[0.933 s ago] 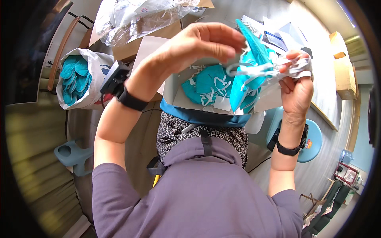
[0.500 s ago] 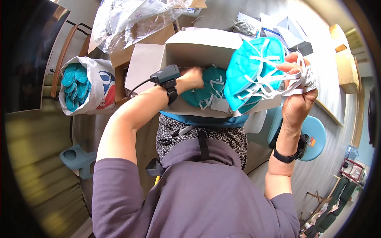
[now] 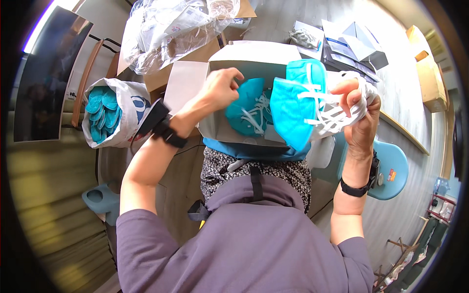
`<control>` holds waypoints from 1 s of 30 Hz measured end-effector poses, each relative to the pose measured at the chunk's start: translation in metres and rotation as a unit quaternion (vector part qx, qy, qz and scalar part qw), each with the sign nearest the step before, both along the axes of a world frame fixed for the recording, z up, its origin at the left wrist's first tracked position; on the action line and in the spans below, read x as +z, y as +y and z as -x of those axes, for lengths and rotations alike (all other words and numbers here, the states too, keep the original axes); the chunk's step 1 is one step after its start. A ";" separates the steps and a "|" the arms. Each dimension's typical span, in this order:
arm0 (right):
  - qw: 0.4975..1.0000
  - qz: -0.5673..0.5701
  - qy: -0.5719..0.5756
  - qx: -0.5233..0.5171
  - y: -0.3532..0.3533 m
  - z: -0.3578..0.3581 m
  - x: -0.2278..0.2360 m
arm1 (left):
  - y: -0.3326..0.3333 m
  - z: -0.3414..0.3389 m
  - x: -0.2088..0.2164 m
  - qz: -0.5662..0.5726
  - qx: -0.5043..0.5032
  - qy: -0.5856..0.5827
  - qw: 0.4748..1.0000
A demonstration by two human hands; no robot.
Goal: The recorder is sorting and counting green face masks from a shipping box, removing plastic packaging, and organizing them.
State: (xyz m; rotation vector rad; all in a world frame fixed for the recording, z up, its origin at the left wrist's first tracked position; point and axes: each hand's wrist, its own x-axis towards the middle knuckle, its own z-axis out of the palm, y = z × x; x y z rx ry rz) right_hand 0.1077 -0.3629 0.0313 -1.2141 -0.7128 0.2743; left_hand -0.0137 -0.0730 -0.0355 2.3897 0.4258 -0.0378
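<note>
Several turquoise face masks (image 3: 295,105) hang in a bunch over the right part of a white cardboard box (image 3: 266,52). Their white straps are gathered in my right hand (image 3: 362,128), its fingers closed round them. My left hand (image 3: 221,90) is above the box's left side, fingers loosely bent and apart, with nothing visible in them. Below it, more turquoise masks (image 3: 244,117) with tangled white straps lie inside the box. The hanging masks hide the box's right interior.
A white bag (image 3: 128,100) of turquoise pieces stands at left. Clear plastic packaging (image 3: 171,34) lies on a carton behind the box. Grey-white boxes (image 3: 359,41) are at the far right, a blue stool (image 3: 391,168) beside my right arm, and a dark panel (image 3: 51,78) at far left.
My left hand has come up out of the box, away from the masks inside, and moved left. My right hand has shifted slightly left and down, still gripping the straps.
</note>
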 end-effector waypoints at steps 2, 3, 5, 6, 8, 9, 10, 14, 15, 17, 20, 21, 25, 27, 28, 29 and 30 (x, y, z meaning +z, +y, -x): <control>0.998 0.057 -0.039 -0.003 0.001 -0.003 0.001 | 0.006 0.007 0.030 -0.013 -0.025 -0.079 0.997; 0.997 0.069 -0.042 0.005 0.005 0.000 0.003 | 0.004 0.011 0.051 0.007 -0.032 -0.108 0.994; 0.994 0.097 -0.053 0.021 0.018 0.007 0.012 | 0.003 0.011 0.072 -0.039 -0.048 -0.175 0.983; 0.986 0.136 -0.095 0.020 0.024 0.006 0.011 | 0.000 0.012 0.078 -0.024 -0.061 -0.210 0.976; 0.978 0.176 -0.111 0.033 0.036 0.012 0.014 | -0.009 0.009 0.099 -0.002 -0.089 -0.238 0.967; 0.973 0.195 -0.113 0.051 0.038 0.013 0.018 | -0.016 0.008 0.113 0.006 -0.107 -0.233 0.967; 0.971 0.198 -0.116 0.064 0.040 0.010 0.014 | -0.022 0.006 0.120 0.015 -0.126 -0.228 0.965; 0.989 0.108 -0.101 0.018 0.045 0.009 0.003 | -0.027 0.001 0.100 0.029 0.049 -0.424 0.904; 0.995 0.071 -0.065 -0.001 0.044 0.009 0.001 | -0.031 0.002 0.094 0.099 0.083 -0.399 0.908; 0.999 0.032 -0.028 -0.033 0.049 0.011 0.003 | -0.038 0.004 0.076 0.236 0.149 -0.340 0.898; 0.997 0.033 -0.050 -0.046 0.051 0.009 0.005 | -0.047 0.005 0.052 0.338 0.164 -0.301 0.877; 0.997 0.021 -0.044 -0.055 0.052 0.008 0.003 | -0.052 0.006 0.052 0.405 0.185 -0.287 0.848; 0.997 -0.018 -0.027 -0.065 0.058 0.007 0.000 | -0.059 0.011 0.045 0.528 0.139 -0.247 0.801; 0.997 -0.027 -0.013 -0.064 0.060 0.008 -0.002 | -0.063 0.013 0.044 0.542 0.098 -0.245 0.798; 0.997 -0.027 -0.004 -0.067 0.061 0.009 -0.002 | -0.065 0.012 0.043 0.547 0.091 -0.244 0.796; 0.997 -0.021 0.011 -0.077 0.064 0.013 0.001 | -0.066 0.013 0.044 0.550 0.105 -0.250 0.790; 0.996 -0.020 0.021 -0.082 0.067 0.014 0.000 | -0.067 0.015 0.046 0.554 0.118 -0.255 0.784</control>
